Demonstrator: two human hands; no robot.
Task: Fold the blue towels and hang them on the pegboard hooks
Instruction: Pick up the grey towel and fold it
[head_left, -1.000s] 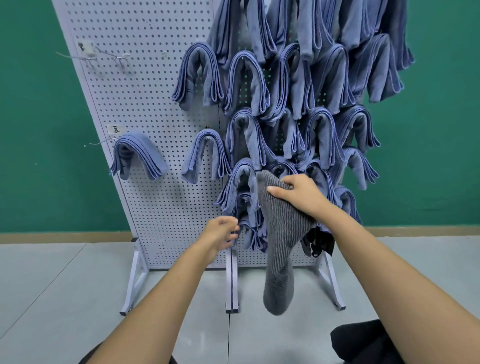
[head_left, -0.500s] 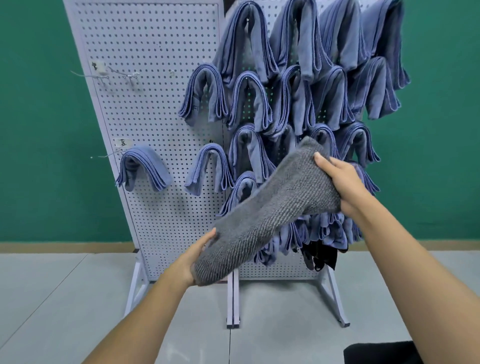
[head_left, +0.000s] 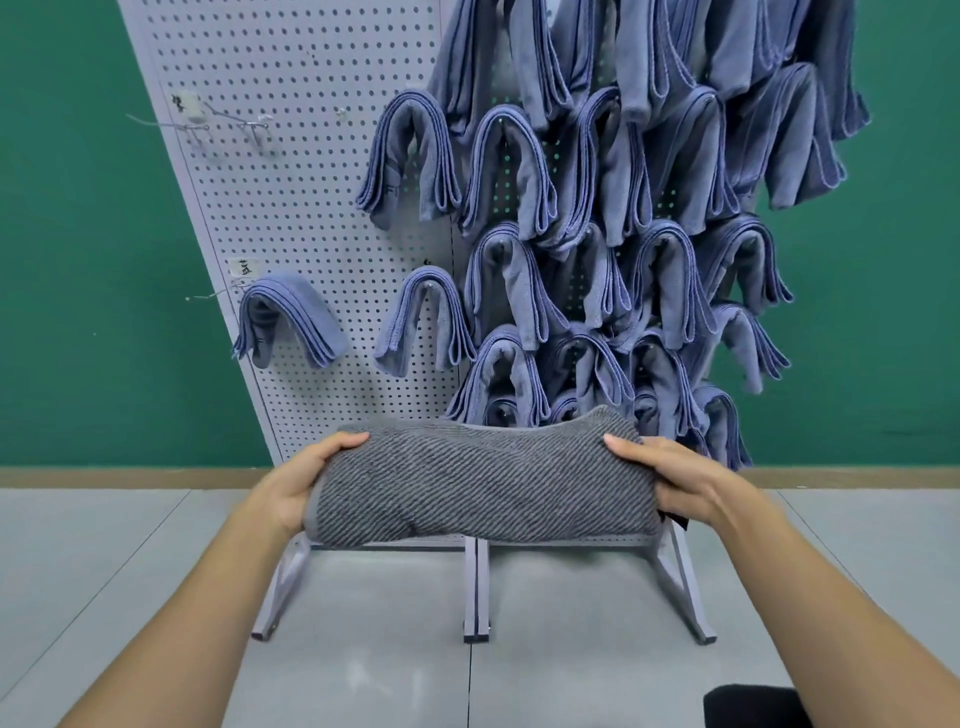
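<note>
A folded grey towel with diagonal ribbing (head_left: 483, 483) is held level in front of the white pegboard (head_left: 291, 208). My left hand (head_left: 301, 483) grips its left end, thumb on top. My right hand (head_left: 670, 478) grips its right end the same way. Several folded blue towels (head_left: 597, 234) hang over hooks across the board's middle and right. One blue towel (head_left: 291, 327) hangs alone at the lower left. Bare wire hooks (head_left: 228, 122) stick out at the board's upper left.
The pegboard stands on grey metal feet (head_left: 475, 597) on a pale tiled floor, against a green wall. A dark object (head_left: 753, 706) lies at the bottom right edge.
The grey towel hung from my right hand alone; my left hand then took its lower end, and both hands have brought it down to a level, stretched position. The view moved closer to the board.
</note>
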